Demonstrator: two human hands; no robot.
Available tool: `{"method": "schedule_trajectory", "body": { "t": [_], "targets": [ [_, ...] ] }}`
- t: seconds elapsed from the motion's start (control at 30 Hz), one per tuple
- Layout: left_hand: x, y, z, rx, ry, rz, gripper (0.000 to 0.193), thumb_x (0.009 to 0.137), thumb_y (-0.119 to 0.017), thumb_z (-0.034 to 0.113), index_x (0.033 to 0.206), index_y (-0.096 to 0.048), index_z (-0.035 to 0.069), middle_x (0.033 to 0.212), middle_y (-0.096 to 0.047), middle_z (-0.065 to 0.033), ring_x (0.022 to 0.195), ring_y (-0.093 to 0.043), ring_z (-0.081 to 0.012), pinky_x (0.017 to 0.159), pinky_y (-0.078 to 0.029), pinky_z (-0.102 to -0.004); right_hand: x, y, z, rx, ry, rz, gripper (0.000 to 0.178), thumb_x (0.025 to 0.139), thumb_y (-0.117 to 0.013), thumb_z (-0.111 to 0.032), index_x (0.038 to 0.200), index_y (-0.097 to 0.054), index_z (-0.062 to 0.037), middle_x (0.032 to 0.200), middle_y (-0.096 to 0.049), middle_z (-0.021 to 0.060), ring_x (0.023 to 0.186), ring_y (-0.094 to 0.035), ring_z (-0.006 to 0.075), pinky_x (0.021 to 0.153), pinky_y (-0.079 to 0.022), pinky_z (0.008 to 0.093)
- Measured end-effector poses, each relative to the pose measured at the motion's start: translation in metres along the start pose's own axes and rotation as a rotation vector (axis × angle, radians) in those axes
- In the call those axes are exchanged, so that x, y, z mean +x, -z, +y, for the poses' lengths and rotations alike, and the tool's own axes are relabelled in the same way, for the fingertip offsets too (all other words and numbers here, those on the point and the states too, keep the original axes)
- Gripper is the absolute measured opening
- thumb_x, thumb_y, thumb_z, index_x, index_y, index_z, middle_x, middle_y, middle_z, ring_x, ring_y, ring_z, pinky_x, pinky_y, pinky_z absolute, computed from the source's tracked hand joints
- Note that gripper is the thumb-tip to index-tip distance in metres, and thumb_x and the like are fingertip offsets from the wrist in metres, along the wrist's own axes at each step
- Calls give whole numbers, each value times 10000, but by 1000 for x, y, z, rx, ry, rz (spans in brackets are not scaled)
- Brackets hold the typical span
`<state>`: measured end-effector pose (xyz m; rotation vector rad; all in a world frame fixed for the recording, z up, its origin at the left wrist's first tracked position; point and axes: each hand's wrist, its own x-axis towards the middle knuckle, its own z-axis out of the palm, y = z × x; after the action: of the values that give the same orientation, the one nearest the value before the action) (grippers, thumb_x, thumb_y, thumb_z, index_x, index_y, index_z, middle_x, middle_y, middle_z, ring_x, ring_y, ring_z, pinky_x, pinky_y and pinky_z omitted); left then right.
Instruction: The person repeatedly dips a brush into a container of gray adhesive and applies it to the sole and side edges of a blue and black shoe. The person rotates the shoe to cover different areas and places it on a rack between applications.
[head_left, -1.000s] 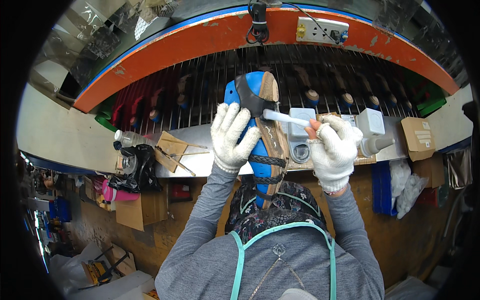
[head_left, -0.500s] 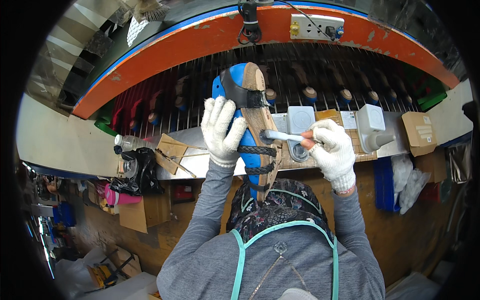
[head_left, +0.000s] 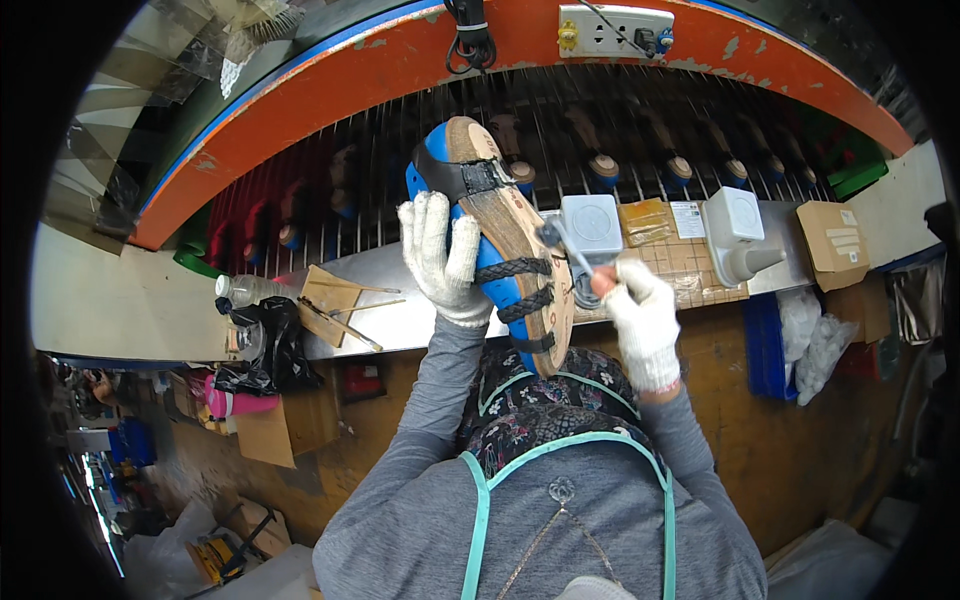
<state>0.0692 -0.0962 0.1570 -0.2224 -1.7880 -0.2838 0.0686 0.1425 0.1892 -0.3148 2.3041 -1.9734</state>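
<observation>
My gloved left hand (head_left: 437,250) grips a sandal (head_left: 507,228) on a blue shoe last, fingers along its left side. The sandal is tilted, with its tan underside turned up to the right. Black braided straps (head_left: 520,302) wrap over its lower part, and a wide black strap (head_left: 484,176) crosses nearer the far end. In my gloved right hand (head_left: 643,318) is a small brush (head_left: 570,250) with a pale handle, pinched between bare-tipped fingers and slightly blurred. Its dark bristles are at the sole's right edge; whether they touch is unclear.
Behind the bench, several lasts (head_left: 604,166) rest on a dark rack below an orange beam (head_left: 400,62). White containers (head_left: 590,222) and a cardboard box (head_left: 833,245) stand right. Left are thin brushes (head_left: 345,308), a clear bottle (head_left: 250,290) and a black plastic bag (head_left: 270,345).
The sandal has turned, showing more of its underside, and its lower end has swung right. My right hand has moved left and nearer me, with the brush now at the sole's right edge.
</observation>
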Motion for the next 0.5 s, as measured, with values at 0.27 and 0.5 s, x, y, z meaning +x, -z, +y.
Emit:
{"method": "schedule_trajectory", "body": {
  "t": [0.27, 0.5],
  "targets": [
    [-18, -5, 2, 87, 30, -11, 429, 884, -709, 280, 1280, -573, 185, 1398, -559, -171, 1324, -522, -392, 1103, -366, -623, -55, 12, -11, 96, -170, -79, 171, 903, -700, -109, 997, -729, 32, 865, -586, 27, 719, -517, 85, 635, -402, 249],
    [-26, 1, 0, 67, 22, -63, 437, 856, -721, 263, 1272, -603, 205, 1398, -558, -163, 1343, -501, -391, 1112, -356, -621, -54, 0, -2, -92, -2, 83, 180, 885, -738, -135, 964, -723, 26, 879, -593, 59, 718, -523, 119, 640, -427, 280]
  ]
}}
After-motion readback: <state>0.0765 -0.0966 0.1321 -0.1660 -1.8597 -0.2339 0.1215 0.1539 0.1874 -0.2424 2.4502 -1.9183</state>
